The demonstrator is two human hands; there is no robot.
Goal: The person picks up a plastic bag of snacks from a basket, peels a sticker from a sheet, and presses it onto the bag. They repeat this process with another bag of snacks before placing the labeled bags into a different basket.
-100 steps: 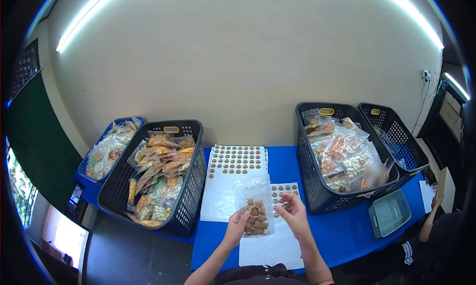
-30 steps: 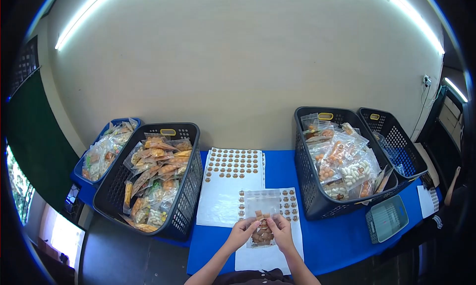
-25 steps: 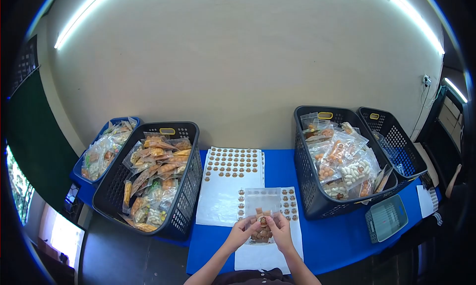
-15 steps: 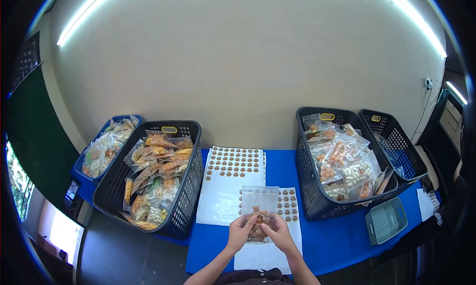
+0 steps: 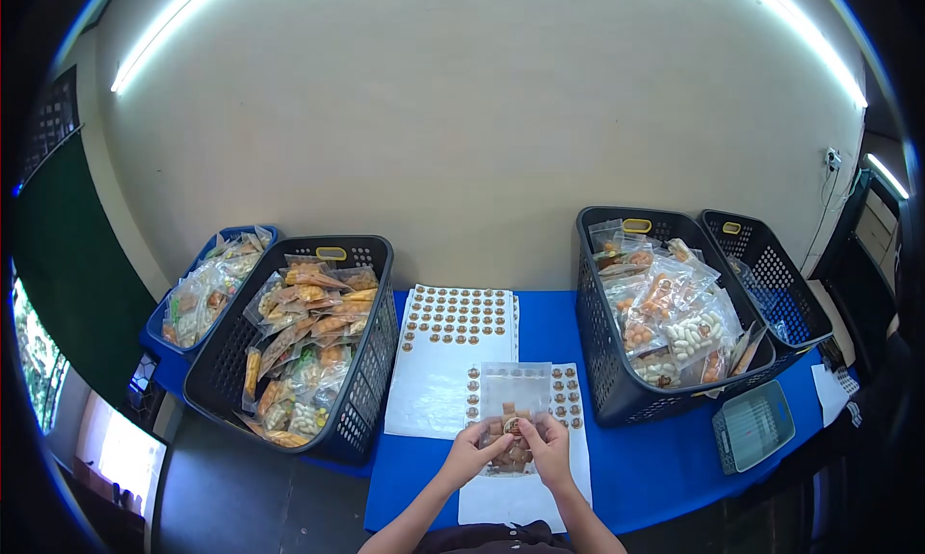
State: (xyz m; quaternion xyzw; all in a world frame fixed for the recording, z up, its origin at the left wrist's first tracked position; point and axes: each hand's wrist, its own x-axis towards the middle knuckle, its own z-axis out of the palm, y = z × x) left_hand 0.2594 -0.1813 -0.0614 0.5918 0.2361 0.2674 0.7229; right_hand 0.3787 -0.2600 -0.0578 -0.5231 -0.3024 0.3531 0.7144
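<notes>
A clear zip bag (image 5: 515, 382) of brown cube-shaped pieces hangs upright between my hands, over the front sticker sheet. My left hand (image 5: 474, 452) grips the bag's left side, its thumb across the front. On the right side my right hand (image 5: 549, 450) is closed on the same bag, thumb pressed near a round brown sticker (image 5: 511, 425) on the front. The fingers behind the bag are partly hidden. Underneath lies the front sheet of round stickers (image 5: 570, 397), its lower part bare white. Another sticker sheet (image 5: 453, 371) lies just behind and to the left.
On the left stands a dark basket (image 5: 361, 381) of filled bags, with a blue basket (image 5: 159, 313) beyond it. To the right, another dark basket (image 5: 626, 390) holds filled bags, beside a further dark basket (image 5: 809, 313) and a small grey-green tray (image 5: 756, 429). Blue cloth (image 5: 617, 487) covers the table.
Both hands still hold the bag. My left thumb has slid down off the sticker, and my right thumb has moved up beside it. The view has shifted slightly.
</notes>
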